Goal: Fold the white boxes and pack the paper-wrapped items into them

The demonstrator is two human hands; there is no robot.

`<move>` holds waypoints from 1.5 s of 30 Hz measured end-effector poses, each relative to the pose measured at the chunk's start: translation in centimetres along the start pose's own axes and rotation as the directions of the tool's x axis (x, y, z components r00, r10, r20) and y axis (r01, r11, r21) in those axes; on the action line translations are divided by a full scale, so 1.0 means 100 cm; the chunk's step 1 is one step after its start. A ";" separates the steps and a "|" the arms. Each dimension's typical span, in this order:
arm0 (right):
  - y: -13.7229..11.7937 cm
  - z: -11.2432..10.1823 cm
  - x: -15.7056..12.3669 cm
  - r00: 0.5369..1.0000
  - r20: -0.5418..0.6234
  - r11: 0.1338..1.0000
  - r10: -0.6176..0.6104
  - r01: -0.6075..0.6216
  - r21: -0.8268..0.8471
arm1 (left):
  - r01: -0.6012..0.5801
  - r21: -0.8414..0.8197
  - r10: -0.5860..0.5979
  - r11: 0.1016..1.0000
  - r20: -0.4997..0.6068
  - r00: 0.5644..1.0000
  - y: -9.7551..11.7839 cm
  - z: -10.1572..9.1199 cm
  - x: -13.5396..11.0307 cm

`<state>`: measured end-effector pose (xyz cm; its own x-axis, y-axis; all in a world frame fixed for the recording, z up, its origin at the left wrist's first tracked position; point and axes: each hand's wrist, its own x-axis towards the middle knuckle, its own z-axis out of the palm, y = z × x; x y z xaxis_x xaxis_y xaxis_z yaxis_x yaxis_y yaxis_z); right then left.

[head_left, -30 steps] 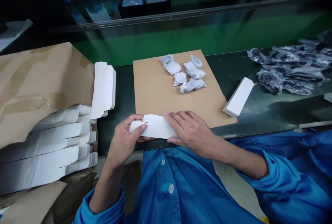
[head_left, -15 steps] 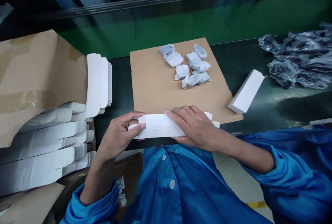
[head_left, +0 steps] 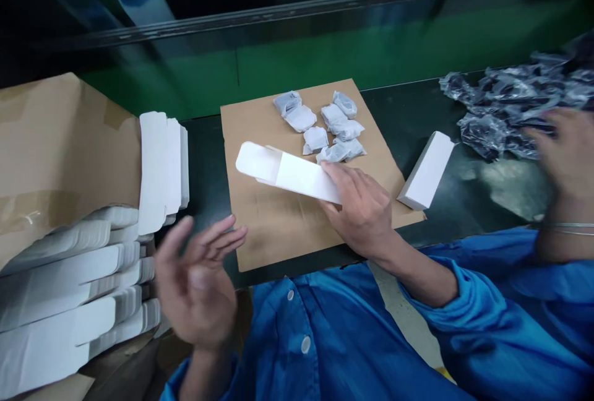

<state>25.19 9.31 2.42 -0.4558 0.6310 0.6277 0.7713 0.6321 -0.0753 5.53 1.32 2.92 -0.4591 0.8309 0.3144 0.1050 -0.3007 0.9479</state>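
My right hand (head_left: pixel 359 209) grips a white cardboard box (head_left: pixel 306 175) near its right end, holding it above a brown cardboard sheet (head_left: pixel 273 240). The box is unfolded into shape, and its left end stands open with a flap sticking out. My left hand (head_left: pixel 202 280) is empty, fingers apart and somewhat blurred, to the left of the sheet's near corner. Several small items in whitish wrapping (head_left: pixel 315 139) lie on the far part of the sheet. Another white box (head_left: pixel 427 172) rests at the sheet's right edge.
At left, a large brown carton (head_left: pixel 69 153) holds stacks of flat white boxes (head_left: pixel 69 320); more flat boxes (head_left: pixel 155 172) lean beside it. Clear plastic-wrapped dark items (head_left: pixel 496 116) are heaped at right, where a co-worker's hand (head_left: pixel 570 153) reaches in.
My left hand has let go of the box and drawn back left. My right hand has raised and tilted the box, now opened out. A co-worker's hand has appeared at right.
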 end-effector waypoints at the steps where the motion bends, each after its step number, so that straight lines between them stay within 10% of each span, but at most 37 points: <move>1: -0.006 0.002 -0.001 1.000 -0.021 1.000 -0.001 0.001 -0.008 | -0.041 0.009 0.040 0.999 0.036 0.999 -0.002 0.011 -0.008; 5: -0.034 -0.002 -0.009 0.971 0.179 0.938 -0.157 0.090 0.334 | 0.053 0.188 -0.048 0.981 -0.030 0.998 -0.016 0.039 -0.015; 9: -0.028 -0.014 0.005 0.895 0.443 0.656 -0.053 -0.304 0.691 | 0.109 0.406 -0.155 0.907 0.082 0.984 -0.018 0.030 0.005; 16: 0.001 -0.003 0.038 0.953 0.294 0.489 -0.077 -0.221 0.844 | -0.132 0.426 -0.006 0.895 0.307 0.952 -0.014 0.012 0.008; 20: 0.010 0.001 0.050 0.829 0.498 0.050 0.255 -0.526 0.849 | 0.015 0.400 -0.187 0.916 0.393 0.900 -0.018 0.005 0.006; 23: 0.007 0.005 0.055 0.771 0.634 -0.145 0.065 -0.621 0.770 | -0.006 0.436 -0.214 0.900 0.454 0.865 -0.016 0.008 0.009; 31: -0.009 -0.001 0.046 0.808 0.586 -0.009 0.056 -0.587 0.810 | -0.246 0.423 0.098 0.872 0.342 0.935 -0.025 0.021 -0.007; 45: -0.037 0.006 0.003 0.971 0.141 0.466 0.193 -0.217 0.858 | -0.119 0.592 -0.184 0.797 0.426 0.886 -0.021 0.014 -0.012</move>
<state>21.91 7.38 2.46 -0.3561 0.7983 0.4857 0.0776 0.5432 -0.8360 7.09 1.61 0.63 -0.0505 0.9907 0.1263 0.6602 -0.0617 0.7485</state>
